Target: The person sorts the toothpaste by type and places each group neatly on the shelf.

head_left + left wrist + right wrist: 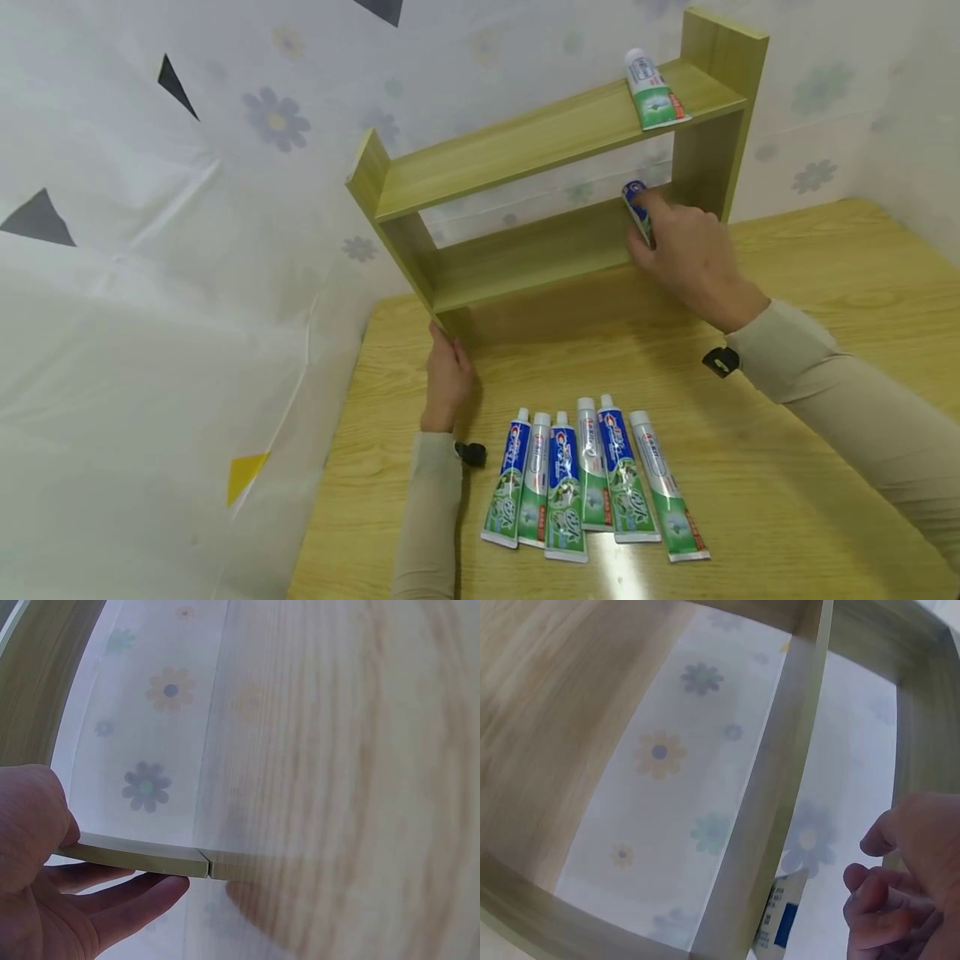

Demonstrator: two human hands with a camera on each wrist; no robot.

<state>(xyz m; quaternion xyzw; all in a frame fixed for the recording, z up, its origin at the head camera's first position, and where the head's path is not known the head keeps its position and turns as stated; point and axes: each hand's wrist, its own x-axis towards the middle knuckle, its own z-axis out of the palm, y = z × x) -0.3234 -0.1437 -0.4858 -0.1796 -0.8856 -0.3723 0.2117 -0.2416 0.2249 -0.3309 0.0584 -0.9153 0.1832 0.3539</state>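
My left hand (447, 379) grips the front edge of the small wooden shelf's left side. In the left wrist view, the thumb lies on one side of the board (142, 859) and the fingers (142, 907) on the other. At the shelf's right end, my right hand (693, 254) is over a blue toothpaste tube (637, 204) on the lower board, covering part of it. The right wrist view shows loosely bent fingers (877, 926) with a gap to the tube's pale underside (780, 919), which juts past the board edge. A white-and-green toothpaste tube (654, 92) lies on the upper board.
Several toothpaste tubes (566, 492), blue-green and white-green, lie side by side on the wooden table (810, 467) in front of the shelf (525, 171). Flower-patterned sheeting (273, 121) hangs behind the shelf and along the left side.
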